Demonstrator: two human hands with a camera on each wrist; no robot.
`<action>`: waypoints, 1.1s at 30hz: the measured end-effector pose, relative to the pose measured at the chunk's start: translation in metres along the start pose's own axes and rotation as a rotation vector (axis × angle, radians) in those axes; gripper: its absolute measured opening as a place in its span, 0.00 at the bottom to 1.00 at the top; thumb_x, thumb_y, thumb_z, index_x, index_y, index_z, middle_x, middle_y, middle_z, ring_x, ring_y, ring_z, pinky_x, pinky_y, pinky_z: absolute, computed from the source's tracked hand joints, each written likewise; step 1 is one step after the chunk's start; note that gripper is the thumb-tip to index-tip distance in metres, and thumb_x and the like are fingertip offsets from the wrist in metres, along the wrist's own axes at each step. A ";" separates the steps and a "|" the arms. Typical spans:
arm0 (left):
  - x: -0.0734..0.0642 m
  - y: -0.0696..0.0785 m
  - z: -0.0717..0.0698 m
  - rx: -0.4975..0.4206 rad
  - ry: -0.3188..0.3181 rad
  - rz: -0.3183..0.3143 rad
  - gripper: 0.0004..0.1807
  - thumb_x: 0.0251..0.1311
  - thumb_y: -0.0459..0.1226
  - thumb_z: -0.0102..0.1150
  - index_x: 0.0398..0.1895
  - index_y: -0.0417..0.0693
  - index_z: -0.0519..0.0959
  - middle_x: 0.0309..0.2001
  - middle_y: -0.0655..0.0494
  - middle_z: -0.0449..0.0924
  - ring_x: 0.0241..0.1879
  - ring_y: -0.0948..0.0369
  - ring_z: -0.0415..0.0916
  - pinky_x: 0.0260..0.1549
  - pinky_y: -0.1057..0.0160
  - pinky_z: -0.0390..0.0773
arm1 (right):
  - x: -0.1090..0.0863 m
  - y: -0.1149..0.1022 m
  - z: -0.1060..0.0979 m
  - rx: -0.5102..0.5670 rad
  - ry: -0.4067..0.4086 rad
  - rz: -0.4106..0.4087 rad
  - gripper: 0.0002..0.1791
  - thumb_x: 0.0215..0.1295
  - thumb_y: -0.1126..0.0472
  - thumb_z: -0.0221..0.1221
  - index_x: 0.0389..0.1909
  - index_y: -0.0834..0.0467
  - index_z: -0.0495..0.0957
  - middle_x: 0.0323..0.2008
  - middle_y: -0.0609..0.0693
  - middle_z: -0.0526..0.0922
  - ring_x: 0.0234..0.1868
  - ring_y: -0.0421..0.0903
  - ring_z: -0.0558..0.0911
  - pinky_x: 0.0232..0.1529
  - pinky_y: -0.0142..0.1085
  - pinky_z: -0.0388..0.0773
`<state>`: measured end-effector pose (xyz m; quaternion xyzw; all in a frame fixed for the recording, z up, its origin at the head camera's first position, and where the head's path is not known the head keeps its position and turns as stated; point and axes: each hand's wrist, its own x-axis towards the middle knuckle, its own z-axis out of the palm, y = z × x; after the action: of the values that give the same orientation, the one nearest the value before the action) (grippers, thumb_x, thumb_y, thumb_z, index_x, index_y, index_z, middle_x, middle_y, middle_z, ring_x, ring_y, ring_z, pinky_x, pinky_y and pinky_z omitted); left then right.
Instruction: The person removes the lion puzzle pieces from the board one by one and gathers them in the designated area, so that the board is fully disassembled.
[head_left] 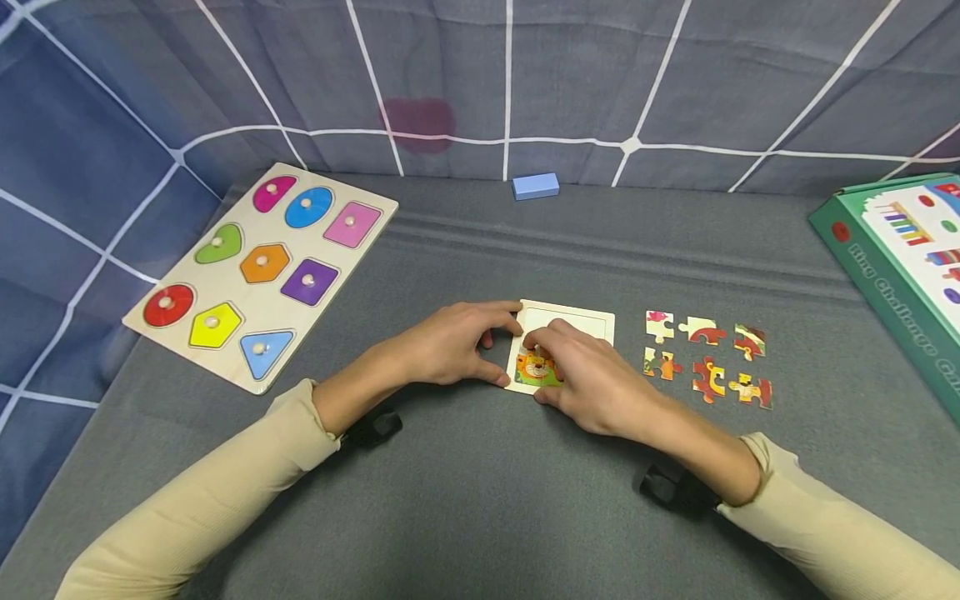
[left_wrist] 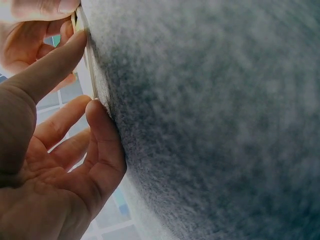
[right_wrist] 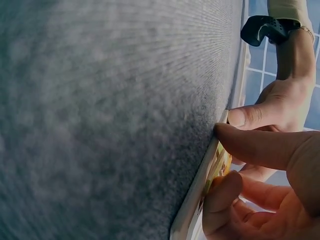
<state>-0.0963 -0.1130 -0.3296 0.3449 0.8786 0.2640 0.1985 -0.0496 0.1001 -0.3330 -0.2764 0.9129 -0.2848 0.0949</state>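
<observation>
A small square puzzle tray (head_left: pixel 567 313) with a pale rim lies mid-table. Picture pieces showing an orange animal face (head_left: pixel 534 368) fill part of its lower side. My left hand (head_left: pixel 453 343) touches the tray's left side, thumb by the lower corner and fingers by the upper one. Over the tray's lower right, my right hand (head_left: pixel 600 385) has bent fingers and seems to pinch a puzzle piece at the near edge, mostly hidden beneath it. In the right wrist view, the thumb (right_wrist: pixel 250 145) meets the tray edge and a bent finger presses from above.
Several loose puzzle pieces (head_left: pixel 708 377) lie in two rows right of the tray. A wooden shape board (head_left: pixel 258 275) with knobbed shapes lies at left. A blue block (head_left: pixel 536 186) sits at the back; a green box (head_left: pixel 892 283) stands at far right.
</observation>
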 end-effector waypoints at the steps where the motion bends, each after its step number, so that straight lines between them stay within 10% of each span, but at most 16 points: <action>1: 0.000 0.000 0.000 0.001 0.000 0.001 0.28 0.50 0.42 0.77 0.55 0.46 0.79 0.71 0.49 0.64 0.36 0.62 0.71 0.39 0.62 0.72 | 0.000 0.000 0.000 -0.007 0.001 -0.002 0.26 0.50 0.66 0.74 0.51 0.60 0.77 0.36 0.46 0.73 0.31 0.42 0.71 0.34 0.40 0.69; 33: 0.000 0.001 -0.001 0.014 -0.008 -0.009 0.29 0.51 0.43 0.76 0.57 0.46 0.78 0.71 0.50 0.64 0.37 0.62 0.71 0.40 0.61 0.72 | 0.003 -0.002 -0.002 -0.007 -0.065 0.010 0.23 0.54 0.67 0.72 0.53 0.59 0.80 0.37 0.47 0.73 0.33 0.43 0.72 0.36 0.41 0.69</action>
<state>-0.0960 -0.1124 -0.3283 0.3433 0.8813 0.2554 0.2006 -0.0519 0.0975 -0.3306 -0.2813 0.9117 -0.2721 0.1252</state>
